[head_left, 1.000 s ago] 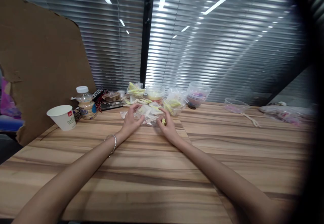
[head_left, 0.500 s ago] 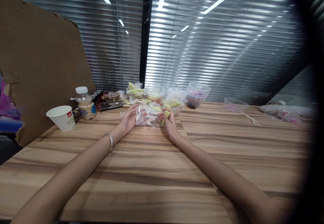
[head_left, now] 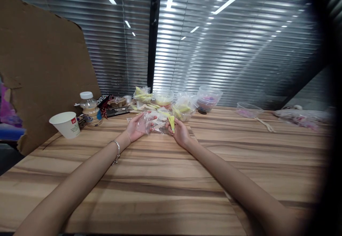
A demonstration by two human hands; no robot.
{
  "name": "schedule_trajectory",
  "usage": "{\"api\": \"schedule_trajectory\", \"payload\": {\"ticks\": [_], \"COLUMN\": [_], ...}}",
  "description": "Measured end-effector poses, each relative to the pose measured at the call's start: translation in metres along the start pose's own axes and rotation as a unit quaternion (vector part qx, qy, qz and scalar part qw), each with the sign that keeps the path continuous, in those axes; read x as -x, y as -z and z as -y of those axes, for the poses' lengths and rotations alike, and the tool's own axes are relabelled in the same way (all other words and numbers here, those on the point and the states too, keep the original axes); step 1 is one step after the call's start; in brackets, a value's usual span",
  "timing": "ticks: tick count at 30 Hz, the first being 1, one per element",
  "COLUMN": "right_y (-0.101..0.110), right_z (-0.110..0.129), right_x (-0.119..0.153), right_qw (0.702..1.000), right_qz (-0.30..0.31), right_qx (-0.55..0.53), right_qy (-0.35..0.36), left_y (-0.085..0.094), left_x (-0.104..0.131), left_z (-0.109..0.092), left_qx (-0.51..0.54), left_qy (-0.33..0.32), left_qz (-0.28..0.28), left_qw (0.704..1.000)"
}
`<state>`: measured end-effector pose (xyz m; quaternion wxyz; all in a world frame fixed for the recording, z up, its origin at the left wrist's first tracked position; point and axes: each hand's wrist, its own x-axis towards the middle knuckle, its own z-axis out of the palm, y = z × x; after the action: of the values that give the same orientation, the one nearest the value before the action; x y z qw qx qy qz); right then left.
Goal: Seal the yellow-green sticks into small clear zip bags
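Small clear plastic bag (head_left: 148,122) sits in the left hand (head_left: 136,127), palm up, fingers curled round its lower edge, bag raised just off the wooden table (head_left: 171,179). Yellow-green piece (head_left: 172,122) is pinched upright in the right hand (head_left: 179,132), fingers closed on it, just right of the bag w/ a small gap between. More flat clear bags (head_left: 159,125) lie on the table btwn and just beyond both hands. Further out past the fingertips: a bag of yellow-green strips (head_left: 142,94), a clear tub w/ pale contents (head_left: 164,96), another clear tub w/ yellow-green strips (head_left: 184,110), then a lidded clear container w/ pink/purple stuff (head_left: 209,99) off to the right hand's far side. Well right of that, a shallow clear lid (head_left: 246,110) and a white plastic fork (head_left: 264,125). Out left of the left hand: small drink bottle w/ white cap (head_left: 90,109), white paper cup (head_left: 65,124) nearer still to the table's left edge, brown cardboard sheet (head_left: 40,65) standing behind both. Silver bracelet (head_left: 117,151) on left wrist. Closed blinds (head_left: 227,43) behind everything.
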<state>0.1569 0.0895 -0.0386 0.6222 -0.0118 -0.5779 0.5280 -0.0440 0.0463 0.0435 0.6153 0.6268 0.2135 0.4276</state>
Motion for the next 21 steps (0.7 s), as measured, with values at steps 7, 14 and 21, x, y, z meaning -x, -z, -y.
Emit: {"api": "schedule_trajectory", "payload": {"ticks": [7,14,21], "right_y": [0.0026,0.0059,0.0087], "right_z": [-0.0041,-0.0089,-0.0065], "right_x": [-0.0006,-0.0036,-0.0021], "right_qw": [0.999,0.993,0.99], "right_qz": [-0.046,-0.083,-0.074], "right_qx": [-0.015,-0.074,-0.117], "right_qy": [0.011,0.038,0.009], "left_y": [-0.0032,0.0016,-0.0029], "left_x": [0.0026,-0.0001,-0.0056], "left_z": [-0.0005,0.0025,0.0071], "left_qx": [0.004,-0.009,0.007], "left_qy": [0.019,0.057,0.047], "left_qz": [0.026,0.034,0.033], "left_qw": [0.999,0.998,0.998]}}
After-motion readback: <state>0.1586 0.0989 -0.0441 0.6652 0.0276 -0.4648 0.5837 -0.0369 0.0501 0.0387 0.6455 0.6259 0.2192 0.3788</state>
